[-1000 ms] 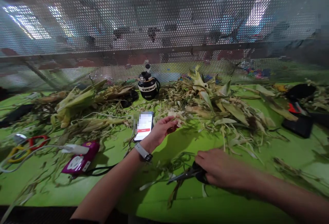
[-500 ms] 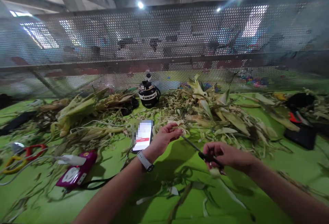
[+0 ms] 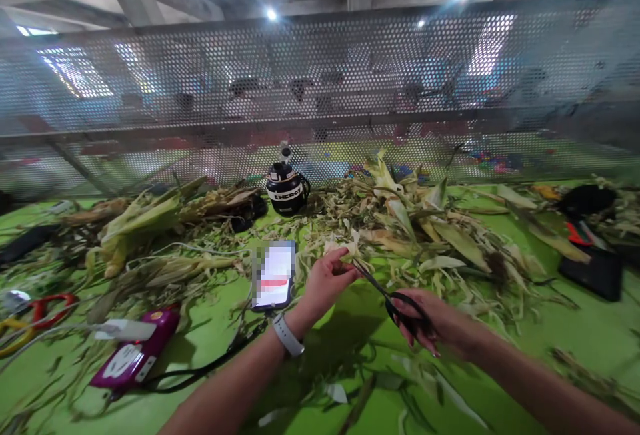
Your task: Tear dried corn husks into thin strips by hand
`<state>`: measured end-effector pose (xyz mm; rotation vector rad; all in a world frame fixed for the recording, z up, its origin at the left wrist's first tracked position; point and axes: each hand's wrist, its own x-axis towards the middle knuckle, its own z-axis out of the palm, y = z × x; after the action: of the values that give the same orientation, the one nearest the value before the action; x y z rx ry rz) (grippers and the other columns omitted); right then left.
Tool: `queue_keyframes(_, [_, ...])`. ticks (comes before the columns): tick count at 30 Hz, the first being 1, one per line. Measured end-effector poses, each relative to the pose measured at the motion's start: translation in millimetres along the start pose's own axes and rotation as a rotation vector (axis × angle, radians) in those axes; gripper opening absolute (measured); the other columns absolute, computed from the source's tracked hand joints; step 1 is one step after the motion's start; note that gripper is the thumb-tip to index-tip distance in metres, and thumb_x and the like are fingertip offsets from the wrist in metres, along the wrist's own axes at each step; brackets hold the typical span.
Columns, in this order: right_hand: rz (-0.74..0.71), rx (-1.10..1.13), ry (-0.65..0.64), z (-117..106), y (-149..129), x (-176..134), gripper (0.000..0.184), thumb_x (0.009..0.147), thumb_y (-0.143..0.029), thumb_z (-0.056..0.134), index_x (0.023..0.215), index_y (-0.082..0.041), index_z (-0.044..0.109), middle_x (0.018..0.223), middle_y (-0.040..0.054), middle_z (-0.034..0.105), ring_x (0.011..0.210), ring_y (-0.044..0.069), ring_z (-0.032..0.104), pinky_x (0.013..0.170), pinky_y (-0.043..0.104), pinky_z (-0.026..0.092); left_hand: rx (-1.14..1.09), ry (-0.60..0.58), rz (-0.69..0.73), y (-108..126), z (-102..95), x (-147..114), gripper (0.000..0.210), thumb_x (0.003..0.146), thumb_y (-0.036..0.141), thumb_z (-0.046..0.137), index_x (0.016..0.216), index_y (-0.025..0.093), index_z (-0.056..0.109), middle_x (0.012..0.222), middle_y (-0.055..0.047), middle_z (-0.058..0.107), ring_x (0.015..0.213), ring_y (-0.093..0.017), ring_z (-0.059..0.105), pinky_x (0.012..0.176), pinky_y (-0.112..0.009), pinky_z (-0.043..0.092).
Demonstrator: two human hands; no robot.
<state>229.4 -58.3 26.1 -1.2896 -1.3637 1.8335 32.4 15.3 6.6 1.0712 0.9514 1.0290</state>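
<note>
My left hand, with a pale watch strap at its wrist, is closed in a pinch in the middle of the table. A pale piece of corn husk shows at its fingertips, partly hidden by the fingers and hard to separate from the scraps behind. My right hand is wrapped round the dark handles of a pair of scissors. Their blades point up and left, with the tips close to my left fingertips. Cut green-white husk strips lie on the green tabletop below my hands.
A phone lies left of my left hand. Farther left are a purple power bank with a cable and red-yellow scissors. A black bottle stands between husk piles before a perforated metal screen. People are blurred behind it.
The scissors have turned in my right hand, so their handle loops show more widely. My left hand has shifted slightly down. The whole view has moved a little.
</note>
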Motion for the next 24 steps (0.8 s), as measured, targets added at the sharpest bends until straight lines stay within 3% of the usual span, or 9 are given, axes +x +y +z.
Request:
queue_keyframes(7, [0.009,-0.046,0.069,1.7,13.7,10.2,0.044,0.074,-0.059,0.058,0.073,-0.017,0.045,0.049,-0.0053,0.059,0.026,0.002,0.034,0.027,0.014,0.024,0.003,-0.008,-0.008,-3.5,2.2,-0.6,0.078,0.051,0.025,0.08,0.12,0.004,0.05,0.063,0.001,0.068,0.059,-0.012,0.062,0.06,-0.021,0.044])
queue_keyframes(16, [0.012,-0.091,0.146,9.8,7.9,9.9,0.051,0.066,-0.067,0.059,0.071,-0.018,0.045,0.044,-0.0068,0.054,0.026,0.001,0.025,0.027,0.015,0.015,0.058,-0.034,-0.025,-3.0,3.2,-2.5,0.076,0.056,0.025,0.078,0.124,0.005,0.049,0.067,-0.002,0.07,0.059,-0.013,0.063,0.059,-0.022,0.044])
queue_keyframes(21, [0.031,-0.108,0.165,11.2,6.3,10.8,0.055,0.062,-0.069,0.06,0.069,-0.018,0.045,0.041,-0.0077,0.05,0.029,0.001,0.025,0.03,0.016,0.013,0.065,-0.026,-0.034,-1.3,4.0,-4.0,0.079,0.056,0.024,0.077,0.126,0.003,0.046,0.067,-0.003,0.07,0.06,-0.013,0.063,0.059,-0.021,0.044])
queue_keyframes(24, [-0.016,-0.091,0.18,11.1,9.0,11.5,0.052,0.062,-0.065,0.064,0.067,-0.017,0.046,0.043,-0.0089,0.046,0.033,0.002,0.033,0.033,0.016,0.019,0.076,-0.023,-0.037,-1.6,4.2,-4.8,0.078,0.057,0.023,0.077,0.126,0.003,0.046,0.067,-0.004,0.07,0.061,-0.015,0.065,0.059,-0.021,0.045])
